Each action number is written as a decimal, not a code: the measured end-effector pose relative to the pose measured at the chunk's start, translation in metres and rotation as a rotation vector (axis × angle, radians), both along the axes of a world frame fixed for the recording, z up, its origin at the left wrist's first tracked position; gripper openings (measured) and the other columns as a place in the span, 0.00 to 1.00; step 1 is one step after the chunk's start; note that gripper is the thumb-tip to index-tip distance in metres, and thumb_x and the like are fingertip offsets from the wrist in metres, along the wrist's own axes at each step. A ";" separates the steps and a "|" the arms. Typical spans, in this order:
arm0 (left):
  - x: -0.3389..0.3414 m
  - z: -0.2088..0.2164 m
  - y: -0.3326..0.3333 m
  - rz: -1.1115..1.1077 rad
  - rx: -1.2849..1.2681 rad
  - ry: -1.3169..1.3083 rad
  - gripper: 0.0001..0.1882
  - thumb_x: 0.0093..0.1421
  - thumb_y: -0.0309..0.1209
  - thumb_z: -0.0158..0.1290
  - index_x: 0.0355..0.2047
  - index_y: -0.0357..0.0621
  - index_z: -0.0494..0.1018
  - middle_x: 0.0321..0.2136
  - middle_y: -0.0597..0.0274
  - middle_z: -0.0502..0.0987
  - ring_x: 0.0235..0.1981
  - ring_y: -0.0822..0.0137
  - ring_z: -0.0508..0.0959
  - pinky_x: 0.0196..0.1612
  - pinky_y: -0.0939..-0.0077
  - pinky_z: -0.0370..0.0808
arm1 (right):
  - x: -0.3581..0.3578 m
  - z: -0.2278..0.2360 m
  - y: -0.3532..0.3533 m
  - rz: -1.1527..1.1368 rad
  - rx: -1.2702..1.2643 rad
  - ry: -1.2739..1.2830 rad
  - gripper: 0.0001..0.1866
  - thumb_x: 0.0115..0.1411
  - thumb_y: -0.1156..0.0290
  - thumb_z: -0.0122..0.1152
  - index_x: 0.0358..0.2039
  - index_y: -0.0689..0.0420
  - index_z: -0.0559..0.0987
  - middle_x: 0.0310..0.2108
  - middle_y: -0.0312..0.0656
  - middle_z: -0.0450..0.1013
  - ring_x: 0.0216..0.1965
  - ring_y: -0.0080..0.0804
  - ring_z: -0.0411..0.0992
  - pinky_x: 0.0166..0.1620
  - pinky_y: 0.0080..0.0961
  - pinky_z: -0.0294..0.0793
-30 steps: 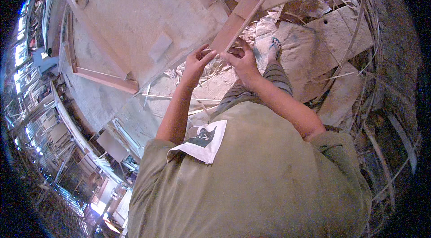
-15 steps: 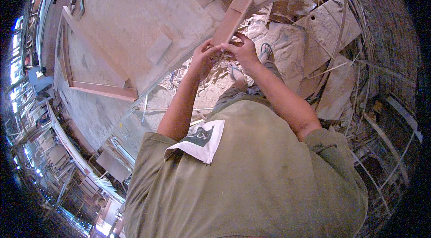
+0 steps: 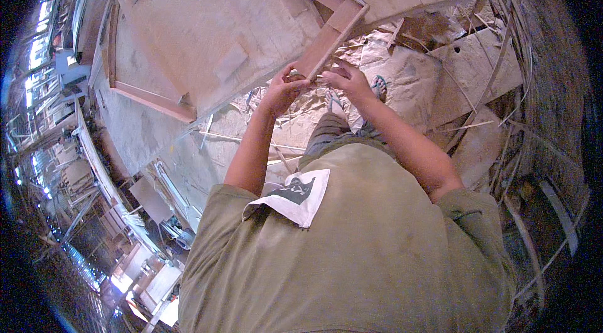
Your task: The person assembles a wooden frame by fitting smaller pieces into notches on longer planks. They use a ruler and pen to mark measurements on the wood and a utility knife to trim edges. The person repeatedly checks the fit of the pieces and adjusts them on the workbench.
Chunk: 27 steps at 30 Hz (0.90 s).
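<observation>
a reddish-brown wooden frame (image 3: 321,49) lies on a broad, dusty work table (image 3: 188,25), and the near end of its short board juts out past the table's edge, right between the person's two hands. the left hand (image 3: 280,93) is at the left of that end, thumb and fingers bent toward each other with a small gap showing between them; whether they pinch the wood, i cannot tell. the right hand (image 3: 353,84) is just beside the board's outer edge, fingers curled and thumb close to them, and whether it grips anything cannot be told either. farther left on the table sits another frame (image 3: 154,102), with a flat wood block (image 3: 231,63) lying between the two. below, sandals (image 3: 379,87) show on the person's feet, on a floor (image 3: 402,72) strewn with shavings. a white patch (image 3: 296,193) hangs on the olive shirt (image 3: 358,245).
</observation>
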<state>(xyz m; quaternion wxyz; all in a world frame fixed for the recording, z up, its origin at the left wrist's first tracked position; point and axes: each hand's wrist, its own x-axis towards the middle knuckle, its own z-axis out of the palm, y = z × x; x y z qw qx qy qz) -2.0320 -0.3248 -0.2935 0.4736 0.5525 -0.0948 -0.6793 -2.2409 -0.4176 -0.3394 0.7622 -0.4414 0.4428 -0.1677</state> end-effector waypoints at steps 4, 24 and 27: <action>0.000 0.004 0.007 0.004 0.020 -0.034 0.41 0.56 0.27 0.65 0.67 0.37 0.58 0.47 0.50 0.78 0.46 0.60 0.81 0.52 0.68 0.76 | -0.043 0.008 -0.015 0.023 0.039 0.038 0.32 0.57 0.53 0.69 0.56 0.61 0.76 0.47 0.46 0.78 0.46 0.35 0.76 0.52 0.29 0.74; 0.198 -0.040 0.042 -0.158 -0.436 -1.595 0.38 0.54 0.31 0.66 0.64 0.40 0.66 0.50 0.46 0.75 0.51 0.50 0.76 0.58 0.57 0.70 | -0.066 0.002 0.093 -0.620 -0.172 0.303 0.17 0.63 0.65 0.63 0.50 0.57 0.80 0.43 0.37 0.78 0.35 0.26 0.76 0.40 0.22 0.75; 0.139 0.017 0.015 -0.040 -0.504 -1.185 0.37 0.57 0.28 0.64 0.66 0.41 0.64 0.48 0.51 0.76 0.47 0.58 0.77 0.55 0.64 0.73 | -0.016 0.079 0.104 -0.452 -0.601 0.367 0.19 0.59 0.70 0.66 0.50 0.61 0.80 0.44 0.42 0.78 0.39 0.28 0.76 0.44 0.24 0.76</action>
